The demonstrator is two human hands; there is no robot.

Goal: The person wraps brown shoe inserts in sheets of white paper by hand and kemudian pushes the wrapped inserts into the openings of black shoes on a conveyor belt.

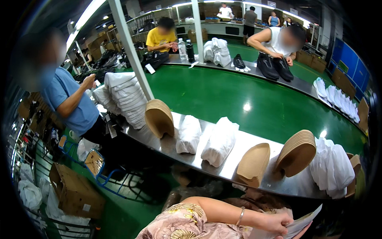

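Low in the view, my left hand [279, 224] has its fingers closed on a thin white wrapper [304, 223], either paper or plastic. At its lower right edge a small part of my right hand [304, 232] grips it; the rest of that hand is out of the picture. What the wrapper contains, if anything, I cannot make out. Just beyond my hands, on the metal ledge, lie a single brown moulded cardboard piece [253, 165] and a nested stack of such pieces [296, 153]. Two white-wrapped bundles [220, 142] rest farther left.
The steel ledge [187, 161] borders a green conveyor belt [223, 95]. White wrapped bundles [331, 167] are piled at right. A post [131, 47] rises at left. A worker in blue [71, 97] stands left; across the belt a person handles black shoes [274, 67].
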